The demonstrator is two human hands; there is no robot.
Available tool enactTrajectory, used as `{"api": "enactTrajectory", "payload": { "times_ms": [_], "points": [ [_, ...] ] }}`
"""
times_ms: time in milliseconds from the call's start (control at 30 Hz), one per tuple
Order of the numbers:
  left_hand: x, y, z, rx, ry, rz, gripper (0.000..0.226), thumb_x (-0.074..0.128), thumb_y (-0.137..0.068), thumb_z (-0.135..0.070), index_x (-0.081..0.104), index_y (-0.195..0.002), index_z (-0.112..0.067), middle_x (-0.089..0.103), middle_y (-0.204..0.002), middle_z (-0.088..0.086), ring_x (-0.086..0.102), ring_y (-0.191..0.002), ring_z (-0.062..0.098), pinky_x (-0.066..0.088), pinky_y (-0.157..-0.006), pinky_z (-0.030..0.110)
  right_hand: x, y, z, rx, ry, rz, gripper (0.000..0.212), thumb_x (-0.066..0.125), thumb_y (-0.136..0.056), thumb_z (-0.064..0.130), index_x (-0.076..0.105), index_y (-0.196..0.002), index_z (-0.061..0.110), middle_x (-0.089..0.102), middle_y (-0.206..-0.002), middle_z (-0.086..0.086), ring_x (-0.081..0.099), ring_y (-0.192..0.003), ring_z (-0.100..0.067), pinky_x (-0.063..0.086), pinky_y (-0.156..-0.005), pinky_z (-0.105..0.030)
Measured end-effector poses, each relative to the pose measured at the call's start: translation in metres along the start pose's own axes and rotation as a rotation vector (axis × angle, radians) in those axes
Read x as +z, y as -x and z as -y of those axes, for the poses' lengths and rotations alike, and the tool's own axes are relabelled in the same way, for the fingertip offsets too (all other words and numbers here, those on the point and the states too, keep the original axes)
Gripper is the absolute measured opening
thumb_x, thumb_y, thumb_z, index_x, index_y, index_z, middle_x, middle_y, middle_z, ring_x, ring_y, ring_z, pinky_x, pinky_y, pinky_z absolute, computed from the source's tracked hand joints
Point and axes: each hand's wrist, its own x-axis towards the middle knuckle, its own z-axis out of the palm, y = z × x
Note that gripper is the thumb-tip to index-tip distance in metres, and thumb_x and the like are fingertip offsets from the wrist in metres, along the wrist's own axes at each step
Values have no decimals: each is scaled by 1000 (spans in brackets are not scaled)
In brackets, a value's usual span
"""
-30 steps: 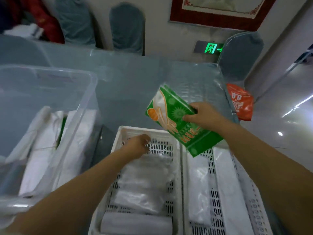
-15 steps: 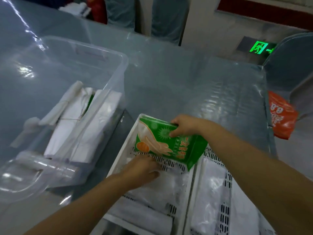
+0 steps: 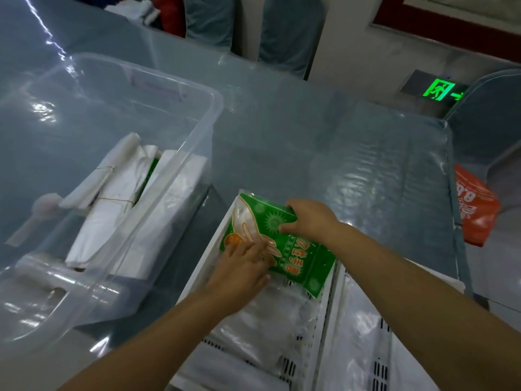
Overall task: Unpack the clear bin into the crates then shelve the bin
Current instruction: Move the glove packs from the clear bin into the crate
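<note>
A green packet of disposable gloves [image 3: 304, 258] lies tilted across the far end of the left white crate [image 3: 205, 249]. My right hand [image 3: 308, 218] grips its far edge. My left hand [image 3: 242, 266] presses flat on its near left corner, fingers spread. Clear plastic bags fill that crate below the packet. The right white crate [image 3: 335, 320] holds more white and clear bags. The clear bin [image 3: 194, 153] stands at the left on the table, with bundles of white bags [image 3: 118, 190] and a clear roll [image 3: 73, 280] inside.
A blue table under clear plastic sheeting [image 3: 324, 153] stretches beyond the crates. An orange bag [image 3: 473, 204] hangs at the table's right edge. Covered chairs [image 3: 287, 32] stand along the far side, and a green exit sign [image 3: 438, 90] glows on the wall.
My right hand brought the green packet down from the air into the left crate's far end. My left hand moved up onto the packet. The view shifted toward the bin.
</note>
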Motion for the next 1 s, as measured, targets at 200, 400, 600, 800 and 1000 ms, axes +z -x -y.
{"api": "enactTrajectory", "payload": {
  "times_ms": [200,400,600,800,1000],
  "points": [
    [5,6,3,13,-12,11,44,32,-92,-44,42,-134,-35,32,-150,-4,26,-137,18,15,-112,45,-7,11,-32,87,-174,-29,18,55,-91,31,65,-90,16,66,-87,-4,59,-77,-21,45,-66,-32],
    [-4,-12,-9,25,-42,-240,50,73,-70,-22,60,-118,-26,62,-123,5,56,-115,29,43,-95,46,7,19,-38,127,-278,-137,10,63,-85,28,62,-79,21,62,-78,2,58,-72,-17,38,-57,-27],
    [8,-52,3,-55,-216,-5,100,54,-76,-60,-27,-131,-40,-31,-143,3,-37,-130,26,-22,-104,59,17,21,-39,129,-298,-225,14,61,-87,26,57,-74,23,59,-78,3,55,-71,-15,36,-57,-26],
    [11,-63,8,-50,-239,-1,103,55,-75,-62,-30,-129,-40,-32,-144,5,-48,-121,23,-24,-101,59,23,22,-42,112,-280,-307,15,60,-87,27,55,-73,24,56,-78,6,51,-72,-13,31,-55,-26],
    [12,-64,8,-48,-223,-4,100,52,-76,-63,-28,-131,-40,-30,-145,5,-42,-126,25,-12,-110,61,25,24,-49,106,-322,-306,10,61,-86,28,60,-77,24,56,-80,7,53,-74,-13,34,-57,-26]
  ]
}}
